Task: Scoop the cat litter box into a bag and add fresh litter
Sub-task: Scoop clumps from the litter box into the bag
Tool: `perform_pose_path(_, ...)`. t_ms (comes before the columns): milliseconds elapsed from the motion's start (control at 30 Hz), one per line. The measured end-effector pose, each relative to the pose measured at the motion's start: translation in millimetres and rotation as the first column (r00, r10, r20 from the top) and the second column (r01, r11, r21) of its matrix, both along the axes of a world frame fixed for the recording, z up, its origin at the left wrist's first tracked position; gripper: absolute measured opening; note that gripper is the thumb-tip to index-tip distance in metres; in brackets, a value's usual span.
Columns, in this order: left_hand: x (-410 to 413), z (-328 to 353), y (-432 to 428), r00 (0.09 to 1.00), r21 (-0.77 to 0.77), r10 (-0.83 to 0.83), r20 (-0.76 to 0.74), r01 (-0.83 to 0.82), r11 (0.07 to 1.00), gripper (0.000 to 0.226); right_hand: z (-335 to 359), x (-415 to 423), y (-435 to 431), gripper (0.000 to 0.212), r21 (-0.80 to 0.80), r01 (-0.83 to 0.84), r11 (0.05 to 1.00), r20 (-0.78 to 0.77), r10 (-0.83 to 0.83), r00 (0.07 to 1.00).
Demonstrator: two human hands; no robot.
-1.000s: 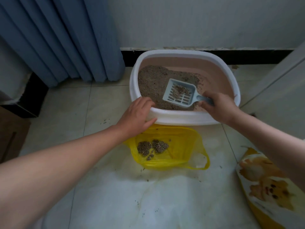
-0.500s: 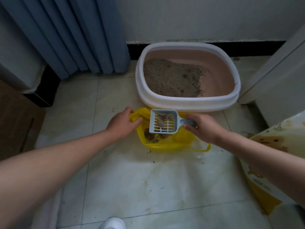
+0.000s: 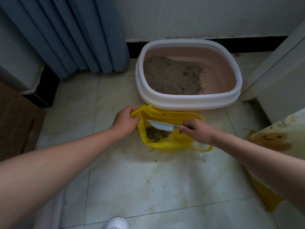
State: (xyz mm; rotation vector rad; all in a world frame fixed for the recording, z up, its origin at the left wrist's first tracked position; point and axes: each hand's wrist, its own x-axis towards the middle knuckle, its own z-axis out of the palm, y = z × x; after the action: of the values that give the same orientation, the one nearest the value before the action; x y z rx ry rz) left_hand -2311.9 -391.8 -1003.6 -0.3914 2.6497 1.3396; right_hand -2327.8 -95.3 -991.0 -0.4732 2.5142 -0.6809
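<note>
The floor [image 3: 115,179] is pale shiny tile with thin lines between the tiles, and little dark crumbs lie here and there on it. A blue curtain [image 3: 74,35] hangs in the upper left of the frame. A white wall [image 3: 198,15] fills the top, with a black strip [image 3: 247,42] along its foot. A white shoe [image 3: 116,223] peeks in at the bottom edge.

The litter box [image 3: 189,100] sits on the floor in the upper right, close to the wall. It has a white rim and is pink inside. Gray litter [image 3: 171,76] is piled in its left part, and the right part shows bare pink.

Just below the box, in the middle of the frame, the yellow bag [image 3: 175,143] lies open on the floor. Dark clumps [image 3: 156,133] sit inside it.

The scoop [image 3: 162,126] is over the open bag. Its long side runs left to right. The handle is on the right and the wide end points left. It is tipped up on its edge.

The left hand [image 3: 125,120] grips the bag's left rim with curled fingers. The right hand [image 3: 196,131] holds the scoop's handle tight in its fingers.

A sack [image 3: 272,139] with a yellow cartoon animal on it stands at the right edge.
</note>
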Motion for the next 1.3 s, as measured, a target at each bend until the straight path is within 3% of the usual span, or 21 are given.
perform_pose_path(133, -2.7, 2.5, -0.4, 1.000, 0.002, -0.001, -0.004, 0.001, 1.000, 0.006, -0.7, 5.5, -0.4, 0.042, -0.160, 0.175, 0.972, 0.253, -0.131, 0.959)
perform_pose_path(267, -1.6, 2.9, -0.6, 1.000, 0.003, -0.005, -0.014, 0.005, 1.000, 0.005, 0.6, 9.3, -2.9, 0.048, -0.139, 0.247, 0.959, 0.517, -0.143, 0.844)
perform_pose_path(533, -1.5, 2.2, -1.4, 1.000, 0.014, -0.008, -0.015, 0.008, 1.000, 0.005, -9.3, 12.3, -11.2, 0.040, -0.143, 0.458, 0.877, 0.763, -0.197, 0.615)
perform_pose_path(633, -1.6, 2.7, -1.7, 1.000, 0.007, -0.010, -0.014, 0.010, 1.000, 0.006, -7.9, 10.6, -10.2, 0.040, -0.154, 0.458, 0.876, 0.786, -0.172, 0.593)
perform_pose_path(733, -2.0, 3.8, -2.6, 1.000, 0.011, -0.006, -0.015, 0.006, 1.000, 0.010, -2.8, 9.8, -11.0, 0.044, -0.189, 0.421, 0.887, 0.646, -0.211, 0.733)
perform_pose_path(800, -2.0, 6.9, -4.5, 0.999, -0.037, -0.010, -0.041, 0.008, 0.999, 0.017, -1.3, 8.8, -11.0, 0.045, -0.240, 0.343, 0.908, 0.432, -0.217, 0.876)
perform_pose_path(900, -5.4, 13.8, -6.4, 0.993, -0.157, -0.031, -0.117, 0.012, 0.987, 0.026, 3.3, 7.4, -7.8, 0.041, -0.261, 0.231, 0.937, 0.147, -0.198, 0.969)
perform_pose_path(1033, -15.6, 26.1, -2.8, 0.964, -0.245, -0.125, -0.234, 0.066, 0.967, 0.026, 15.7, 4.4, -1.3, 0.032, -0.165, 0.118, 0.979, -0.096, -0.136, 0.986)
perform_pose_path(1167, -28.0, 37.1, 4.6, 0.952, -0.204, -0.092, -0.292, 0.032, 0.979, 0.023, 19.1, 3.7, 8.6, 0.022, -0.192, 0.116, 0.975, -0.213, -0.156, 0.964)
perform_pose_path(1300, -36.4, 42.2, 7.6, 0.927, -0.273, -0.196, -0.320, 0.108, 0.956, 0.025, 27.3, 5.1, 14.3, 0.010, -0.238, 0.102, 0.966, -0.365, -0.187, 0.912)
